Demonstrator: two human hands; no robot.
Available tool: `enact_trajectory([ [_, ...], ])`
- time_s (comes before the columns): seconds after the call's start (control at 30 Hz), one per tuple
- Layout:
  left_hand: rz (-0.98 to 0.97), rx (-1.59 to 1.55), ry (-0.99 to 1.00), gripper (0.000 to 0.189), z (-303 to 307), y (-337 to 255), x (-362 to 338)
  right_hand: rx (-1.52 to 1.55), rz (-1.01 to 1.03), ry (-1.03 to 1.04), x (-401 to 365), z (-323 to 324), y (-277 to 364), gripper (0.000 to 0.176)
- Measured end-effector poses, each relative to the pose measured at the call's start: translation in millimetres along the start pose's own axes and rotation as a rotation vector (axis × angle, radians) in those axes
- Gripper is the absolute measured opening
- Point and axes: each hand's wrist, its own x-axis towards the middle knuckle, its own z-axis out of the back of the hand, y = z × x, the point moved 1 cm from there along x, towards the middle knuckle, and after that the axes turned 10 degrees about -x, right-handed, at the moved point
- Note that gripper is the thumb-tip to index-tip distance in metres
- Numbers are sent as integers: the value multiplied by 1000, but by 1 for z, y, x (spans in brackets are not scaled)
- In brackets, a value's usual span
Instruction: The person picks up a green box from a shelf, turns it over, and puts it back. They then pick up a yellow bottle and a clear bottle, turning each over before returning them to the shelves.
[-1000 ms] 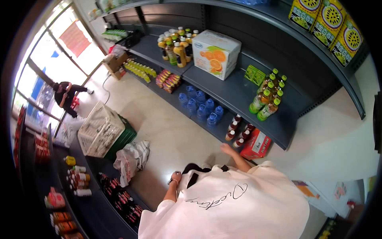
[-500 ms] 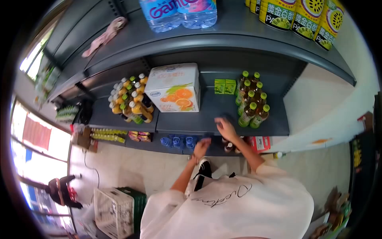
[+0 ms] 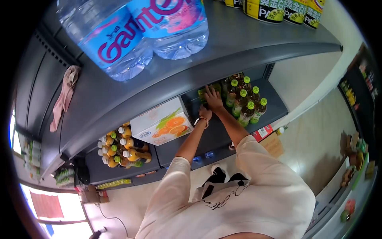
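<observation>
Both my arms reach onto the middle shelf. My right hand (image 3: 213, 98) lies over the small green boxes (image 3: 202, 94) with its fingers spread, touching them. Just below it, my left hand (image 3: 205, 112) is beside the orange-print carton (image 3: 163, 121); its fingers are partly hidden and what they hold, if anything, cannot be made out. A group of green-capped bottles (image 3: 243, 102) stands to the right of my right hand.
The upper shelf edge (image 3: 191, 75) overhangs my hands. Large water bottles (image 3: 175, 30), a pink cloth (image 3: 64, 93) and yellow cans (image 3: 264, 10) are on it. Orange drink bottles (image 3: 127, 145) stand left of the carton.
Both hands have moved forward onto the middle shelf, my right one to the green boxes. The view has tilted and come closer to the upper shelf.
</observation>
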Motion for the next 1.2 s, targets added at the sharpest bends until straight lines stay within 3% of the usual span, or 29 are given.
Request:
enact_trajectory([
  [0.03, -12, 103, -53, 75, -4, -5, 0, 42, 23, -297, -1, 3, -4, 36],
  [0.1, -32, 224, -86, 78, -8, -1, 4, 112, 11, -202, 0, 8, -1, 33],
  [0.13, -119, 121, -105, 77, -8, -1, 6, 166, 28, -124, 7, 12, -8, 29],
  [0.17, -203, 15, -121, 76, -8, -2, 8, 112, 46, -283, 5, 15, -10, 22],
  [0.23, -164, -31, -84, 73, -10, 10, 23, 134, 108, -298, -1, 24, -17, 20],
  [0.3, -411, -135, -55, 63, -32, 77, 63, 320, 169, -253, -21, 37, -18, 24],
  [0.33, -606, -545, 10, 46, -36, 53, 21, 402, 177, -250, -36, 37, -19, 34],
  [0.37, -512, -954, 169, 40, -39, 72, 34, 519, 157, -259, -58, 55, -25, 45],
  [0.4, -566, -828, 146, 33, -37, 61, 4, 575, 146, -243, -81, 70, -36, 52],
  [0.47, -774, -127, -52, 52, -38, 81, -48, 765, -31, -128, -133, 102, -60, 65],
  [0.5, -693, -175, 213, 60, -41, 86, -67, 830, -68, -105, -159, 110, -73, 68],
  [0.53, -565, -220, 398, 57, -42, 54, -127, 920, -114, -99, -191, 124, -88, 73],
  [0.57, -348, -311, 576, 54, -54, 81, -139, 987, -131, -115, -221, 128, -101, 76],
  [0.63, -513, 10, 777, 52, -74, 75, -193, 1338, -278, -35, -282, 145, -118, 71],
  [0.67, -468, -194, 963, 54, -92, 64, -226, 1353, -372, -17, -309, 167, -128, 70],
  [0.73, -557, -47, 1093, 52, -138, 34, -274, 1435, -599, 62, -360, 206, -151, 68],
  [0.77, -549, -112, 1131, 50, -162, 35, -293, 1413, -645, 42, -381, 227, -162, 68],
  [0.83, -410, -396, 1218, 40, -214, 16, -336, 1464, -779, -260, -422, 263, -188, 66],
  [0.87, -404, -386, 1269, 40, -234, -4, -355, 1439, -823, -287, -443, 273, -201, 66],
  [0.93, -495, -498, 1321, 33, -274, -41, -389, 1241, -908, -664, -487, 294, -230, 62],
  [1.0, -581, -508, 1495, 37, -321, -78, -421, 1098, -937, -696, -537, 321, -251, 64],
  [1.07, -715, -479, 1642, 46, -359, -108, -457, 751, -808, -817, -579, 339, -268, 70],
  [1.13, -759, -472, 1731, 54, -395, -101, -486, 723, -859, -853, -624, 325, -263, 76],
  [1.2, -800, -476, 1805, 63, -427, -90, -527, 510, -947, -954, -663, 330, -263, 78],
])
